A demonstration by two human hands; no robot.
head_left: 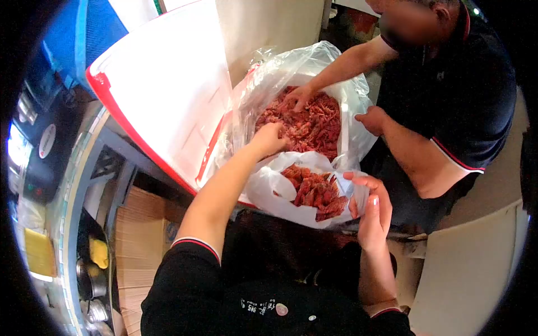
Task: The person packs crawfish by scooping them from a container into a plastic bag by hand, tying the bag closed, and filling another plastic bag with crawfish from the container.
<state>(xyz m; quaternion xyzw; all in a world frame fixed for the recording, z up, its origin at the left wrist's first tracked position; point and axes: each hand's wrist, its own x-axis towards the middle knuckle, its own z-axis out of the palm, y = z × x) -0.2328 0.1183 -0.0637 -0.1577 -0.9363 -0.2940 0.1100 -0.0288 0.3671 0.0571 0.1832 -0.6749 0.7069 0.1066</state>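
Observation:
A red-and-white cooler box (345, 131), lined with a large clear plastic bag (319, 59), holds a heap of red crayfish (314, 126). At the heap's near left edge, my left hand (272, 139) is curled down onto the crayfish, its fingertips partly hidden. Nearer to me, a white plastic bag (266, 190) stands with its mouth spread and more crayfish (316, 193) inside. My right hand (374, 210) grips that bag's right rim, with some fingers stretched along it.
Across from me, a person in a dark shirt (448, 95) has one hand (300, 96) in the crayfish and the other hand (372, 120) by the clear bag. The cooler's white lid (162, 73) stands raised on the left. Flattened cardboard (137, 246) and metal pots (92, 280) are lower left.

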